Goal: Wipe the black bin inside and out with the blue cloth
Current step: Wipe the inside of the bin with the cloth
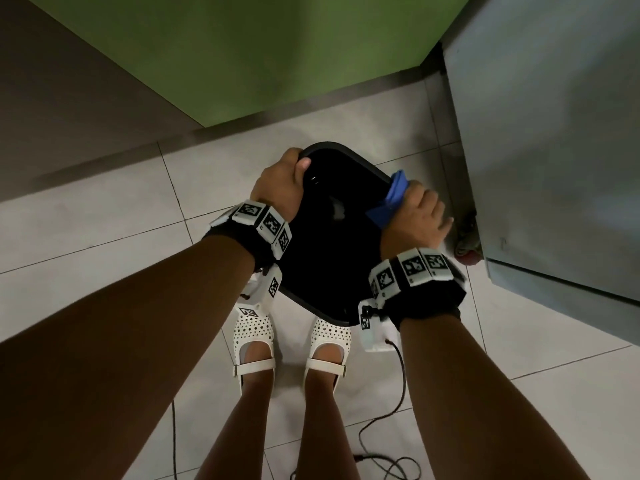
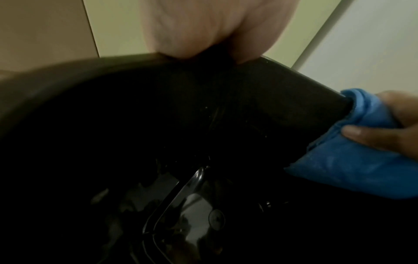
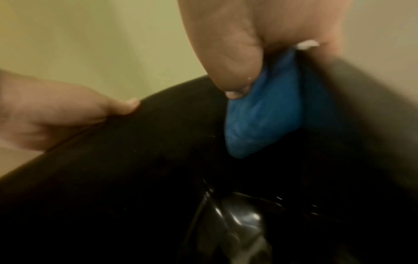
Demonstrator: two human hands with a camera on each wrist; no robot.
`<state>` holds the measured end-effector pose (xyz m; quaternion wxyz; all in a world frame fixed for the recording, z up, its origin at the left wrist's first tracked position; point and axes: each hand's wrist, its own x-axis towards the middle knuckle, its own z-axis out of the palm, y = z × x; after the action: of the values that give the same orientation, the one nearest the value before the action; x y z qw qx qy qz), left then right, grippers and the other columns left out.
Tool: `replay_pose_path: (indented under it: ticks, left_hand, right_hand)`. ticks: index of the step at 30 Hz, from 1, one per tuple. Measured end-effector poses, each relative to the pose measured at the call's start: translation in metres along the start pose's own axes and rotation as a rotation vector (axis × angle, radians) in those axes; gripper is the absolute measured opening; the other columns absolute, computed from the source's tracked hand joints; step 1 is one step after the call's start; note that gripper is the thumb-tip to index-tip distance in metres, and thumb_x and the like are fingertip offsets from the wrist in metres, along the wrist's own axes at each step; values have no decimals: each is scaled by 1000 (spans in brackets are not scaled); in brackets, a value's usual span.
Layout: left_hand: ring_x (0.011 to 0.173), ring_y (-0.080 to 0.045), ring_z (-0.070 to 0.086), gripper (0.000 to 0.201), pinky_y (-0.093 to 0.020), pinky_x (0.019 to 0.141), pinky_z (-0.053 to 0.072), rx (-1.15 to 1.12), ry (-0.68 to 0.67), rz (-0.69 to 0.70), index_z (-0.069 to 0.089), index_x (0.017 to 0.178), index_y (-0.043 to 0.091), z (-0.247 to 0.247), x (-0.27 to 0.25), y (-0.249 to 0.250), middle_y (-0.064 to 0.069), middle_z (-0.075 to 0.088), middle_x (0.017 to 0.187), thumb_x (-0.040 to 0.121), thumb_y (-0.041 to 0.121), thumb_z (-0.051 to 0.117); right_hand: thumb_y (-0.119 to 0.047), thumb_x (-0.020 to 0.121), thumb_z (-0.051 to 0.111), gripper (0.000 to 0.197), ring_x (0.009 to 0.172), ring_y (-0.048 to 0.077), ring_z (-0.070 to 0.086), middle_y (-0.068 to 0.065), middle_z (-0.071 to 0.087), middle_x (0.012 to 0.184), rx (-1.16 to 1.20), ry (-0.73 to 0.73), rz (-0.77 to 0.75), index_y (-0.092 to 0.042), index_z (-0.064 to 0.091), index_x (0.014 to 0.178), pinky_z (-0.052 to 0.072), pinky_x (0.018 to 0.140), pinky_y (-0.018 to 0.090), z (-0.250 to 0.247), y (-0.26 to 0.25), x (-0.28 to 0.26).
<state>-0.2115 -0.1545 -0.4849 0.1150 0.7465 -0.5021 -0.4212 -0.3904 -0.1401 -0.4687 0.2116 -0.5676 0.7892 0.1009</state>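
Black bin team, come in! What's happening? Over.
Left hand grips black bin rim. Right hand pinches blue cloth over opposite rim. Cable on floor by feet.

Pale tiled floor point(image 1: 114, 271) underfoot, grey grout lines crossing it. The black bin point(image 1: 322, 271) stands on it, just ahead of two white perforated shoes point(image 1: 254, 336). A dark cable point(image 1: 388, 455) loops loosely over the tiles. A grey appliance point(image 1: 554, 168) stands at the right.
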Motion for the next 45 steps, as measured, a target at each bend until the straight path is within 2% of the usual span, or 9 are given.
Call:
replay_pose_path:
  ticks: [4, 14, 22, 27, 30, 34, 37, 41, 45]
  left_hand:
    - [93, -36, 60, 40, -28, 71, 35, -33, 40, 2, 45, 120, 5, -1, -2, -4, -22, 65, 103, 100, 34, 27]
    - [90, -35, 61, 39, -28, 68, 35, -108, 121, -25, 48, 116, 5, -3, -9, -12, -20, 66, 100, 99, 35, 30]
    - [98, -39, 60, 41, -37, 79, 44, -139, 208, -152, 49, 118, 8, 5, -15, -12, -21, 65, 107, 97, 35, 27]
    - [109, -35, 57, 36, -28, 80, 39, -178, 177, -150, 43, 128, 10, 4, -18, -12, -19, 62, 119, 100, 27, 28]
    - [139, -33, 31, 44, -53, 111, 27, -65, 123, -95, 23, 144, 27, -8, -11, -14, -11, 34, 151, 100, 26, 26]
    - [146, -29, -10, 47, -74, 104, -6, 490, -94, 68, 21, 144, 36, -23, 8, -2, 5, 12, 159, 98, 43, 24]
    - [148, -22, 1, 40, -75, 103, -5, 527, -171, 104, 41, 135, 33, -27, 22, 12, 5, 34, 151, 98, 41, 25]
    - [127, -27, 47, 34, -60, 111, 11, 417, -161, 85, 48, 123, 25, -29, 28, 15, -6, 59, 128, 98, 37, 28]
    - [111, -31, 56, 33, -50, 109, 24, 383, -62, 103, 52, 117, 22, -29, 20, 8, -8, 65, 115, 97, 36, 30]
  right_hand:
    - [-15, 90, 47, 41, 130, 32, 31, 14, 39, 136, 57, -23, 41, -10, 36, 129, 11, 113, 58, -1, -29, 13]
    - [-19, 87, 44, 46, 131, 28, 31, 7, 42, 133, 46, -122, -438, -14, 36, 132, 2, 116, 56, -4, -114, 15]
    - [-18, 87, 48, 53, 133, 33, 29, 16, 37, 137, 45, -40, -156, -12, 31, 137, 3, 115, 55, -2, -39, 16]
    - [-20, 87, 54, 50, 122, 35, 35, 16, 37, 133, 136, -76, -3, -13, 34, 133, 36, 99, 45, -10, -22, 18]
    - [-22, 87, 53, 48, 121, 35, 35, 15, 38, 133, 138, -78, -103, -15, 36, 131, 38, 94, 44, -13, -28, 26]
    - [-24, 85, 55, 53, 122, 35, 34, 14, 37, 134, 13, -57, -270, -18, 34, 133, 35, 96, 44, -7, -41, 30]
    - [-28, 83, 51, 53, 122, 33, 34, 12, 39, 131, 4, -22, -394, -23, 36, 133, 29, 99, 45, -6, -61, 35]
    - [-31, 83, 52, 52, 120, 32, 34, 11, 39, 128, -73, -77, -545, -22, 36, 131, 25, 102, 46, -4, -89, 43]
    - [-32, 86, 49, 47, 121, 31, 35, 11, 40, 129, -102, -70, -570, -17, 38, 129, 30, 101, 45, -3, -87, 45]
